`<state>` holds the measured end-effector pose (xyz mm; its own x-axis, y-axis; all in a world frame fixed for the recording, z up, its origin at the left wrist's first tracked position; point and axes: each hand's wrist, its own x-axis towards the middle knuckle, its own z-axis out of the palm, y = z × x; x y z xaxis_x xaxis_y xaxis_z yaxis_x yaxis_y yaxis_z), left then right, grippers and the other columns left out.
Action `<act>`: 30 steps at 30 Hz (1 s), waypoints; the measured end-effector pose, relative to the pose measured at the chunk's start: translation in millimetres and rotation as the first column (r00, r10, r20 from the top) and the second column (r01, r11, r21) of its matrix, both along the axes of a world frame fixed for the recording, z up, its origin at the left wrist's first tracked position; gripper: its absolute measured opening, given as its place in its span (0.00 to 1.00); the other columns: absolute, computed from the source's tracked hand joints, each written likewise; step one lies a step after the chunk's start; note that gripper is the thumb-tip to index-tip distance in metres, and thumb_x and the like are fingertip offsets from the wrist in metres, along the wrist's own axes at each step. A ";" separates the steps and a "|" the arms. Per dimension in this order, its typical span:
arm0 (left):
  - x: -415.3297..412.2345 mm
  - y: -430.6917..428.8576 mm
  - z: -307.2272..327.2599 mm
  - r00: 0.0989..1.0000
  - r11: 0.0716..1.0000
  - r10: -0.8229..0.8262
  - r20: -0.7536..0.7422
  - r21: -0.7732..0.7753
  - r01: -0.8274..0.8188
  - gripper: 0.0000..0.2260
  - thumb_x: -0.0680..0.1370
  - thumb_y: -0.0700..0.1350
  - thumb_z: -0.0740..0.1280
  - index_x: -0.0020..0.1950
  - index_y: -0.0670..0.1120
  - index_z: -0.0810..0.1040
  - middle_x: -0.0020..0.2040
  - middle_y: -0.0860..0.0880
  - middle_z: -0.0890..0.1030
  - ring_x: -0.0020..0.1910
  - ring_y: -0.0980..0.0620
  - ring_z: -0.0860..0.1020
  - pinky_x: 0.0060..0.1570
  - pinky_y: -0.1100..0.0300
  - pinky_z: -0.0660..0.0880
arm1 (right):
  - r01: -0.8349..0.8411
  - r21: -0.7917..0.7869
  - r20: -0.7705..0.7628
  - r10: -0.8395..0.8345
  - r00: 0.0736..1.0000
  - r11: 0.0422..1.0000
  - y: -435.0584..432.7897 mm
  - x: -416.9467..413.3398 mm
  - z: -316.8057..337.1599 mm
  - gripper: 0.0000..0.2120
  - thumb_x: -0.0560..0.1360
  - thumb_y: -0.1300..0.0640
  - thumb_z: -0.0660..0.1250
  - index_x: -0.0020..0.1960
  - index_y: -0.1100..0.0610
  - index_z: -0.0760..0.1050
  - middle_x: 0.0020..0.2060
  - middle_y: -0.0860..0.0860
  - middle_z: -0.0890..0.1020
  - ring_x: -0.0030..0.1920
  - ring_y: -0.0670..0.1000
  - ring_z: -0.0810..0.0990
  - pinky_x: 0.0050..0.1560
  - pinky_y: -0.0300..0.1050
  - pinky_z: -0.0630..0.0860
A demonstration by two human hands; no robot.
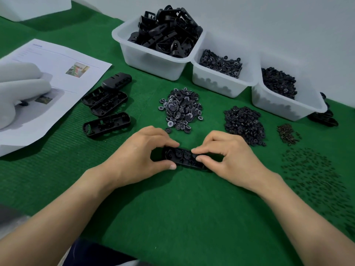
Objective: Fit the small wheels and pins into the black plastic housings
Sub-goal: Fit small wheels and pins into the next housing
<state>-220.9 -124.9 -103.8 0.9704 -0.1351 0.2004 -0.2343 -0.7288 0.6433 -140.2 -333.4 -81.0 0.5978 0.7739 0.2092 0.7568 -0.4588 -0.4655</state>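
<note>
Head view shows a bench covered with a green ribbed mat (pixel 182 204), and near its front middle lies an oblong black plastic housing (pixel 185 157) with small round wheels seated in its open top. The left hand (pixel 142 156) pinches the housing's left end, index finger on the far rim and thumb on the near rim. The right hand (pixel 228 157) is clamped on the right end the same way, fingertips meeting the left hand's over the middle of the part. Behind the hands sits a loose heap of black wheels with white-marked faces (pixel 181 109), and to its right a heap of plain black wheels (pixel 245 124). Toward the right edge lie a small pile of brownish pins (pixel 288 134) and, nearer the front, a wide scatter of dark pins (pixel 315 179). Left of the marked wheels, four more empty black housings (pixel 106 104) lie together, one turned closed side up. A printed white instruction sheet (pixel 51 87) covers the left edge. Along the back edge stand three translucent white plastic tubs (pixel 153 60) touching side by side: the left one heaped with housings, the other two with wheels.
</note>
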 end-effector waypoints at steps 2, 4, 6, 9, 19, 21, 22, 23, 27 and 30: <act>0.0 -0.2 0.4 1.000 1.000 0.000 -0.008 -0.001 0.000 0.19 0.67 0.52 0.73 0.56 0.49 0.80 0.51 0.53 0.78 0.53 0.56 0.73 0.56 0.65 0.67 | -0.020 -0.008 0.032 0.020 0.999 1.000 0.6 -0.7 -0.6 0.07 0.70 0.58 0.73 0.48 0.54 0.84 0.37 0.49 0.80 0.36 0.51 0.78 0.39 0.51 0.77; 0.0 0.1 0.3 1.000 1.000 0.003 -0.013 -0.004 -0.003 0.19 0.67 0.52 0.73 0.56 0.49 0.80 0.51 0.54 0.77 0.53 0.56 0.73 0.56 0.65 0.68 | -0.048 -0.028 0.072 0.050 0.996 0.998 1.8 -1.5 -0.7 0.06 0.70 0.58 0.72 0.47 0.54 0.84 0.36 0.49 0.79 0.34 0.51 0.77 0.36 0.50 0.77; 0.0 0.0 0.3 1.000 1.000 0.006 -0.018 -0.007 -0.007 0.19 0.67 0.52 0.74 0.56 0.49 0.80 0.50 0.54 0.77 0.53 0.56 0.73 0.55 0.64 0.68 | -0.052 -0.018 0.087 0.053 0.995 0.998 0.5 -1.0 -1.0 0.06 0.70 0.57 0.72 0.46 0.54 0.84 0.36 0.49 0.79 0.34 0.51 0.77 0.35 0.50 0.76; 0.5 -0.7 0.8 1.000 1.000 0.005 -0.019 -0.002 -0.005 0.19 0.67 0.52 0.74 0.55 0.49 0.80 0.50 0.53 0.78 0.52 0.55 0.73 0.54 0.64 0.68 | -0.033 0.019 0.077 0.032 0.997 0.999 -2.3 -1.1 -2.4 0.05 0.70 0.58 0.72 0.45 0.55 0.84 0.36 0.49 0.79 0.34 0.52 0.77 0.35 0.50 0.76; 0.5 -1.1 1.8 0.999 1.000 0.015 -0.028 -0.007 -0.015 0.19 0.66 0.52 0.74 0.55 0.50 0.79 0.50 0.53 0.78 0.51 0.53 0.74 0.54 0.58 0.71 | 0.092 0.087 -0.119 -0.081 0.990 0.992 -8.3 2.5 6.0 0.12 0.72 0.68 0.66 0.44 0.52 0.82 0.40 0.45 0.80 0.39 0.48 0.78 0.42 0.48 0.75; 0.9 -1.5 2.5 0.999 1.000 0.017 -0.028 0.001 -0.017 0.18 0.66 0.51 0.75 0.55 0.49 0.80 0.50 0.53 0.78 0.51 0.52 0.75 0.53 0.58 0.71 | 0.042 0.035 -0.067 -0.040 0.997 0.998 -6.3 -5.0 3.1 0.14 0.71 0.70 0.65 0.44 0.53 0.83 0.42 0.47 0.78 0.40 0.50 0.77 0.43 0.48 0.75; 1.1 -1.8 3.0 0.999 1.000 0.018 -0.029 0.006 -0.018 0.18 0.66 0.51 0.75 0.54 0.49 0.80 0.49 0.53 0.78 0.51 0.52 0.75 0.53 0.58 0.70 | 0.030 0.004 -0.042 -0.030 0.999 1.000 -6.0 -8.0 2.0 0.15 0.71 0.70 0.64 0.45 0.53 0.83 0.43 0.48 0.78 0.42 0.49 0.77 0.45 0.46 0.75; 1.5 -2.3 3.3 0.999 1.000 0.020 -0.031 0.012 -0.019 0.18 0.66 0.50 0.75 0.54 0.49 0.80 0.49 0.53 0.78 0.50 0.52 0.75 0.53 0.58 0.70 | 0.029 -0.014 -0.028 -0.030 0.999 0.999 -6.9 -9.1 1.9 0.15 0.71 0.70 0.64 0.46 0.53 0.83 0.43 0.48 0.77 0.43 0.48 0.76 0.46 0.44 0.74; 5.7 -10.5 5.5 0.999 0.999 0.016 -0.038 0.052 -0.014 0.19 0.67 0.51 0.74 0.55 0.50 0.79 0.49 0.54 0.78 0.51 0.54 0.73 0.53 0.63 0.68 | 0.108 0.036 -0.068 -0.106 0.992 0.993 -22.5 -3.1 8.9 0.12 0.72 0.68 0.66 0.48 0.54 0.82 0.42 0.45 0.79 0.40 0.39 0.76 0.43 0.28 0.68; 13.3 -25.4 6.9 0.999 0.997 -0.009 -0.038 0.081 0.012 0.19 0.68 0.52 0.73 0.57 0.50 0.79 0.50 0.55 0.77 0.52 0.56 0.73 0.55 0.65 0.67 | 0.252 0.029 -0.083 -0.249 0.965 0.967 -40.9 3.1 11.3 0.08 0.71 0.66 0.69 0.47 0.55 0.81 0.37 0.40 0.77 0.36 0.34 0.74 0.37 0.24 0.67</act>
